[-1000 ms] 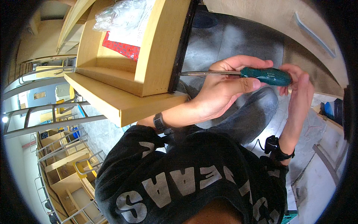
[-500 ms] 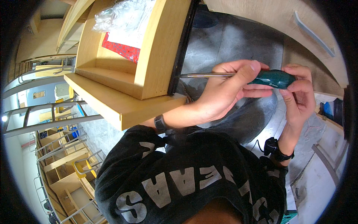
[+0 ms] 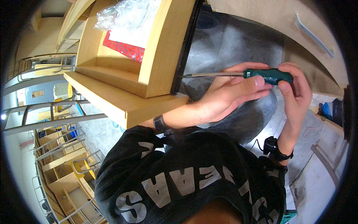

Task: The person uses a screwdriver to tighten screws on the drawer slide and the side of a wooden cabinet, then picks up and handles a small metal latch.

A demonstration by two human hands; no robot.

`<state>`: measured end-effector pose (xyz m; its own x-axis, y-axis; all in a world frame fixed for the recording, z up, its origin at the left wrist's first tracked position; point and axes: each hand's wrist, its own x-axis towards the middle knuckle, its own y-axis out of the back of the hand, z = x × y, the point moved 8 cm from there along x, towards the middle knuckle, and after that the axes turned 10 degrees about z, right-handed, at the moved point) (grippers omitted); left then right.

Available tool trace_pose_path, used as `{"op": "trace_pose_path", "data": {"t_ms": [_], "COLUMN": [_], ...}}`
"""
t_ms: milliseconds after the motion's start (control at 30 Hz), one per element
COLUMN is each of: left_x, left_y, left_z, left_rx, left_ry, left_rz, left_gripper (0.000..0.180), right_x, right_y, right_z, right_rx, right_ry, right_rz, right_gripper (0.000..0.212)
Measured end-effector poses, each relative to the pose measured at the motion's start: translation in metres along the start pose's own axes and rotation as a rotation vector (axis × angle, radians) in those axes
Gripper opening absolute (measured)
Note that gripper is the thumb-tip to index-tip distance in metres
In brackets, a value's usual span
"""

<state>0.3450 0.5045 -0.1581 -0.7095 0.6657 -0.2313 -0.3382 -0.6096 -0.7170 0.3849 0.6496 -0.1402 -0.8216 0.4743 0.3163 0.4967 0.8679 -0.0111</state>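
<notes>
I had the screwdriver (image 3: pixel 257 74) clamped in both hands: my right hand (image 3: pixel 294 91) closed round its green handle, my left hand (image 3: pixel 231 97) pinching the shaft. Its tip touched the dark edge of the wooden drawer (image 3: pixel 164 56) on the left; I judged the screw unfinished.

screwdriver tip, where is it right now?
Head view, centre-top: the screwdriver lies level between both hands, its tip at the dark edge strip of the wooden cabinet piece.
</notes>
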Motion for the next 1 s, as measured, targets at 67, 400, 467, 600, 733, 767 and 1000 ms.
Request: {"op": "trace_pose_path", "data": {"t_ms": [67,400,467,600,733,767,1000], "left_x": [0.0,-0.006,-0.009,0.014,0.016,0.018,0.009], "left_y": [-0.006,0.009,0.008,0.011,0.011,0.01,0.008], "left_z": [-0.007,0.01,0.013,0.005,0.012,0.01,0.002], "left_rx": [-0.073,0.027,0.019,0.237,0.396,0.384,1.086], "left_ry": [0.11,-0.087,-0.103,-0.232,-0.25,-0.248,-0.307], "left_rz": [-0.035,0.05,-0.043,0.036,0.065,0.059,-0.088], "left_gripper": [0.039,0.025,0.024,0.029,0.031,0.031,0.028], "right_x": [0.001,-0.011,-0.019,-0.022,-0.026,-0.025,-0.023], "right_y": [-0.001,-0.069,-0.114,-0.152,-0.163,-0.165,-0.169], "right_z": [-0.017,-0.1,-0.101,-0.084,-0.085,-0.084,-0.088], "right_rx": [-0.013,-0.331,-0.344,-0.381,-0.333,-0.376,-0.294], "right_ry": [0.237,0.634,0.686,0.766,0.883,0.866,0.78], "right_rz": [-0.153,-0.222,-0.357,-0.329,-0.263,-0.301,-0.315], "right_gripper": [0.026,0.022,0.024,0.024,0.014,0.014,0.016]}}
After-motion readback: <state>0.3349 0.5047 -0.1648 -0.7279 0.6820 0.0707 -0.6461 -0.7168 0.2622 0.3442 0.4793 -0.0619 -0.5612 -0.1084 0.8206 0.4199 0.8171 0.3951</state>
